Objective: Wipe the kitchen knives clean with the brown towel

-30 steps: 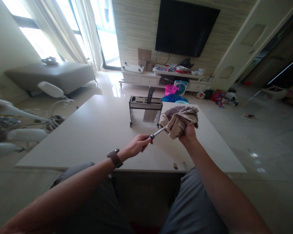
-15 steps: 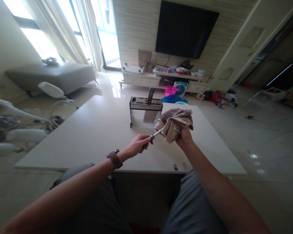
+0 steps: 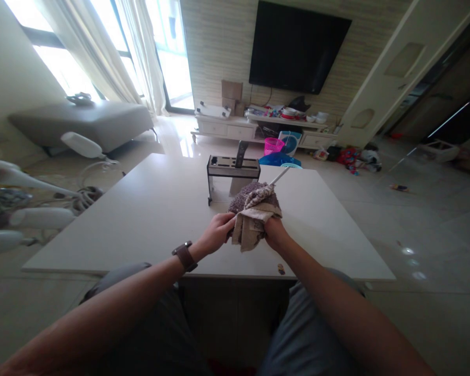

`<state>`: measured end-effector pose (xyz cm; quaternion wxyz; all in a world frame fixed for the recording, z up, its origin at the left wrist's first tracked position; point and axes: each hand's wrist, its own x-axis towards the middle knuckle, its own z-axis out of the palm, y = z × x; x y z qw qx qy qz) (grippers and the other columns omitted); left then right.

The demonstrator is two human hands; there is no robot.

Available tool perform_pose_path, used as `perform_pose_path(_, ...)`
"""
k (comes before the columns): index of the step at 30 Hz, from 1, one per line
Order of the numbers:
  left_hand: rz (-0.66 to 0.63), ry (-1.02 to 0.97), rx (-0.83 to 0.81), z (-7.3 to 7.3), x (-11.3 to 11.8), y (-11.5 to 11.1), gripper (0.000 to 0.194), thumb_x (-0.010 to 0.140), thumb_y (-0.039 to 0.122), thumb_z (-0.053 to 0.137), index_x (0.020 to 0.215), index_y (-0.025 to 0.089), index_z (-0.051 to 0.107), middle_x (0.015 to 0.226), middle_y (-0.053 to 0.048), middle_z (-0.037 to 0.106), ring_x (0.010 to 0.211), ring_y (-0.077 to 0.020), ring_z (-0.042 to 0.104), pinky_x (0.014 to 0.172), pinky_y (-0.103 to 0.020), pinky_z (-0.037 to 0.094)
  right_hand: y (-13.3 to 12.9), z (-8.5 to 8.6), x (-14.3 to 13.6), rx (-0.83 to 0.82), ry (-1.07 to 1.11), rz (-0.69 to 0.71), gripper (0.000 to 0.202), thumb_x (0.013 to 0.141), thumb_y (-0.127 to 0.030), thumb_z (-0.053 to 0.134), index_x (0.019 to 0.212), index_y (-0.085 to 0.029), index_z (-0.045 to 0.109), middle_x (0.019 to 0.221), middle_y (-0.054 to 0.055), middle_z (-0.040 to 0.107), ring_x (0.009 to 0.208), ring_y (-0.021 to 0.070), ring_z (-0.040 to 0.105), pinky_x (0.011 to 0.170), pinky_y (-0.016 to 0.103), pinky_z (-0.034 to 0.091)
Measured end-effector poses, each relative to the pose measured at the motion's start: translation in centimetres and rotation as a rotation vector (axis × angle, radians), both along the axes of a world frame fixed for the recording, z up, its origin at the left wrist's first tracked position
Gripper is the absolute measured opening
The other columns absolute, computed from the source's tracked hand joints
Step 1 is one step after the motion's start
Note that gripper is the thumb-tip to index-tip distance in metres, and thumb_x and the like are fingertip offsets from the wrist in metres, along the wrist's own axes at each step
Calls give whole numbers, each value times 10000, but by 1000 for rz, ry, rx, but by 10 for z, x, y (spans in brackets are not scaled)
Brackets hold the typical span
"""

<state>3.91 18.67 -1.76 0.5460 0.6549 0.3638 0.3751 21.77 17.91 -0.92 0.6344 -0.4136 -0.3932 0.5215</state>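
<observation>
My left hand, with a watch on its wrist, is closed around the handle of a sharpening steel. The handle is mostly hidden by my fingers and the cloth. My right hand grips a bunched brown and beige cloth wrapped around the rod. Only the rod's tip end sticks out past the cloth, pointing up and right. Just beyond the cloth stands a knife block of metal and black trim. One broad-bladed knife sits upright in it, black handle on top, blade partly hidden behind the cloth.
Everything is over a white table. A small figure-like item lies near its front edge. Behind the table are a pink basket and a blue tub. White chair-like parts stand at the left.
My right hand has slid the cloth along the rod toward my left hand, down and left. The rod's tip now shows beyond the cloth; the guard by the handle is now covered.
</observation>
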Motion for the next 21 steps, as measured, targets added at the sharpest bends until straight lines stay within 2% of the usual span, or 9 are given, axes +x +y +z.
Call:
perform_pose_path(6, -7, 35, 38, 0, -1, -1, 480, 927, 597, 552, 723, 162, 552, 536, 49, 462, 426, -69, 410, 390, -186, 322, 1, -3, 0, -6, -4, -7, 376, 632, -274, 840, 980, -276, 699, 895, -27, 790, 1001, 233, 735, 1016, 412, 573)
perform_pose_path(11, -4, 32, 42, -3, -1, 1, 487, 927, 606, 545, 730, 161, 557, 541, 54, 448, 426, -69, 409, 392, -188, 321, 1, -3, -1, 13, 0, -18, 380, 637, -277, 847, 984, -287, 693, 913, -31, 787, 1049, 230, 726, 1037, 404, 563)
perform_pose_path(21, -1, 48, 52, -1, 0, 0, 475, 937, 585, 535, 756, 150, 588, 542, 51, 462, 426, -71, 419, 404, -193, 331, 3, -10, 1, -27, -16, -51, 376, 622, -297, 838, 960, -291, 676, 925, -36, 784, 976, 227, 727, 1007, 382, 569)
